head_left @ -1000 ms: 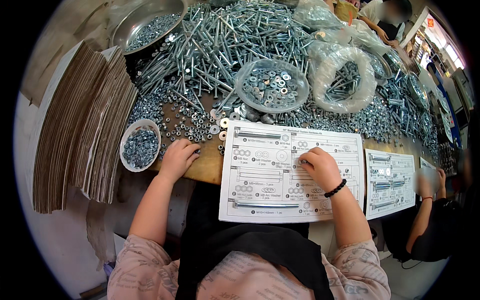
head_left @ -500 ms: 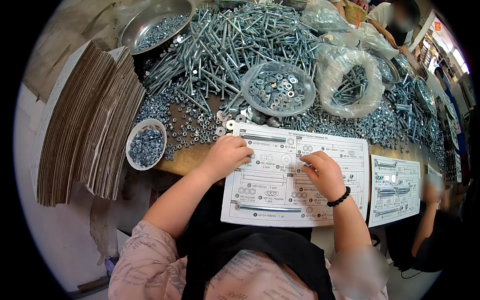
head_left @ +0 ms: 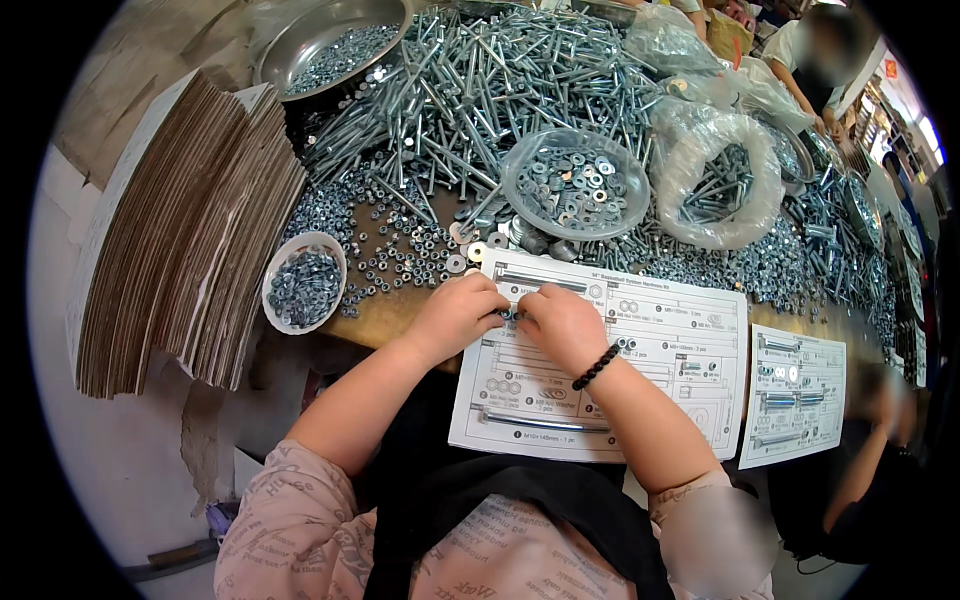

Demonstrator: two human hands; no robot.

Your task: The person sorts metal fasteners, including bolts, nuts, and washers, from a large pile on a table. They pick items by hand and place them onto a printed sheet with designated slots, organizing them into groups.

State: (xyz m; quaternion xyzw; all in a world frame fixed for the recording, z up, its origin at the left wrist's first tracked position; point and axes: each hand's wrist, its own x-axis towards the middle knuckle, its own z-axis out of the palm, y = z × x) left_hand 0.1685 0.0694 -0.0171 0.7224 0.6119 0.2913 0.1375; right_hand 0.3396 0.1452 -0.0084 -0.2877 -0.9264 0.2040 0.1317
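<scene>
A white printed card [head_left: 650, 420] with outlined drawings of hardware lies in front of me. Long bolts rest on it, one bolt [head_left: 545, 421] along its lower part and another bolt [head_left: 540, 279] near the top edge. Small nuts [head_left: 626, 344] sit mid-card. At the card's upper left, my left hand [head_left: 462, 318] has its fingers closed in a pinch. My right hand [head_left: 565, 328], a black bead bracelet on its wrist, is pinched right beside it, fingertips nearly meeting. Tiny metal pieces show between the fingertips, too covered to name.
Beyond the card stand a clear bowl of washers [head_left: 575, 185], a heap of long bolts [head_left: 480, 90], loose nuts [head_left: 400, 245] and a bag of bolts [head_left: 718, 185]. Leftward are a white bowl of small metal parts [head_left: 305, 283] and stacked cardboard [head_left: 180, 240]. A second card [head_left: 795, 400] lies right, near a co-worker's arm.
My right hand has moved left across the card to meet my left hand, uncovering nuts mid-card. My left hand has stayed nearly in place; the view has shifted slightly.
</scene>
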